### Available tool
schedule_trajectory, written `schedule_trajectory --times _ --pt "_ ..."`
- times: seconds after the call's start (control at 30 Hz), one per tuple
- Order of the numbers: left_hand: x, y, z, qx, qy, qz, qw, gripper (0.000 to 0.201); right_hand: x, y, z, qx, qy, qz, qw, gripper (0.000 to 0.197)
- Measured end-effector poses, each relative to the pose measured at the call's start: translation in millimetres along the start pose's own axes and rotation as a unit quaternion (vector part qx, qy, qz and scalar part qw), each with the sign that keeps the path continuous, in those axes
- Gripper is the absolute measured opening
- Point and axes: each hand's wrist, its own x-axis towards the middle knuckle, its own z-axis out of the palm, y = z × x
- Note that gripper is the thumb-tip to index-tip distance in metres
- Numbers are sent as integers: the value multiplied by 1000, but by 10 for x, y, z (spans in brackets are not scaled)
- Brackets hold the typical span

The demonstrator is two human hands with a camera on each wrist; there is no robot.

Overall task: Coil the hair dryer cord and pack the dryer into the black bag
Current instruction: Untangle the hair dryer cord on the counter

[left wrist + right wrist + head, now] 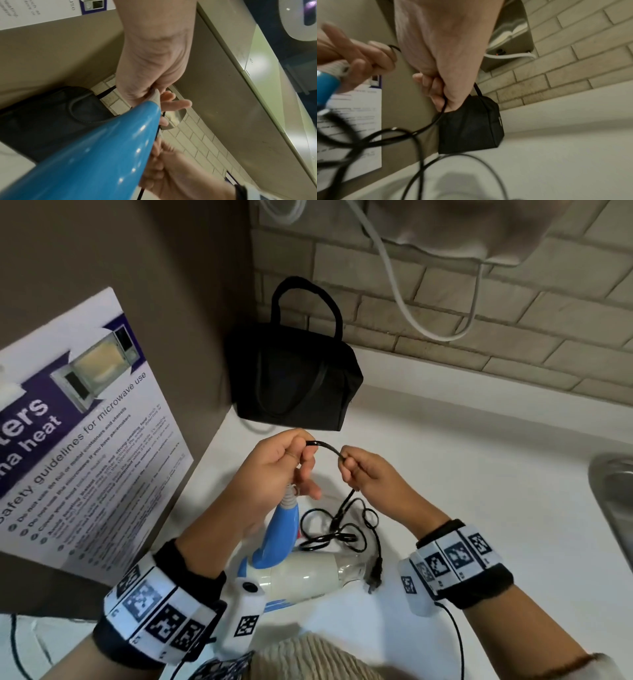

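A blue and white hair dryer (294, 570) hangs just above the white counter below my hands, its blue handle (96, 152) pointing up into my left hand (284, 467). My left hand pinches the black cord (323, 446) where it leaves the handle. My right hand (359, 470) grips the same cord a short span away, so a small arc of it bridges both hands. Below them the cord lies in tangled loops (342, 525), its plug (375, 577) beside the dryer's nozzle. The black bag (294, 378) stands zipped in the corner behind my hands; the right wrist view shows the bag (471, 125) too.
A microwave safety poster (78, 433) leans on the left wall. A brick wall (479, 330) runs behind the counter, with a white cable (404, 302) hanging from a mounted unit. A steel sink rim (609, 508) is at the right edge.
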Motion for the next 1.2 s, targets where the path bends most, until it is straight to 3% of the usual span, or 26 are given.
schedule_trajectory --times 0.27,0.7,0.87,1.03,1.1,1.2 --pt "21 -27 -133 -27 28 4 999 37 -83 537 36 -59 15 79 995 34" --pt "242 -295 -333 -123 105 -25 986 37 18 801 52 -214 -2 122 969 38" --pt "381 -482 -474 -156 145 -43 976 37 9 806 23 -277 -7 159 948 22" --pt "563 -763 -634 -179 207 -96 957 38 3 730 -33 -286 -17 197 938 21" --pt "645 -847 -672 -149 223 -126 955 38 47 673 -73 -262 -15 217 940 20" --pt "748 -985 -775 19 215 -160 963 36 66 552 -149 -247 -12 234 940 24"
